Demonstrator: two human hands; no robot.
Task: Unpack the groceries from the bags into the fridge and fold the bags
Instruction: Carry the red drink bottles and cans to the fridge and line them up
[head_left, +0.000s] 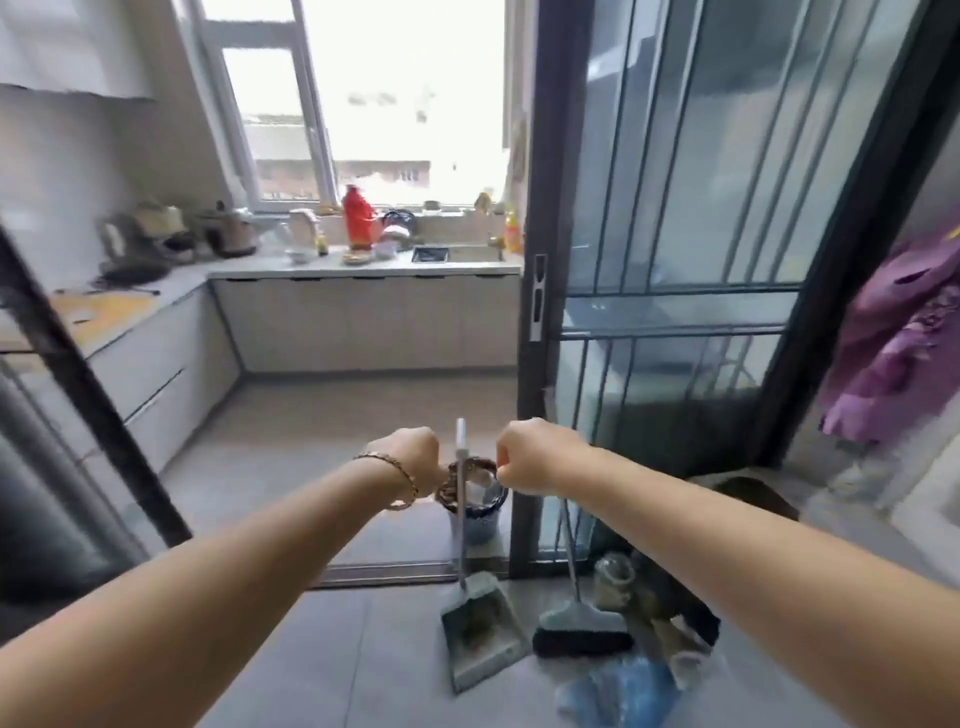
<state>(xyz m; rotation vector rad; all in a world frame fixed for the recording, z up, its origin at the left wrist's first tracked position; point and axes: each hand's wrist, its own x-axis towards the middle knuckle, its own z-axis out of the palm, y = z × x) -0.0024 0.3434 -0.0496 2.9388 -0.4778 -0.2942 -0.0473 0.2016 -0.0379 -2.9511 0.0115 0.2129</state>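
The left hand and right hand are reaching forward side by side, both curled into fists; whether they are gripping anything I cannot tell. A blue bag is lying crumpled on the floor tiles below the right forearm. Beside it, a dustpan and broom are standing against the sliding door, with a small bin just behind.

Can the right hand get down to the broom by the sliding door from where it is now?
Probably yes. The right hand is closed in a fist, up above the broom, whose head rests on the floor beside the dustpan. Nothing shows between them, and the broom's thin handle rises toward the hand along the sliding door.
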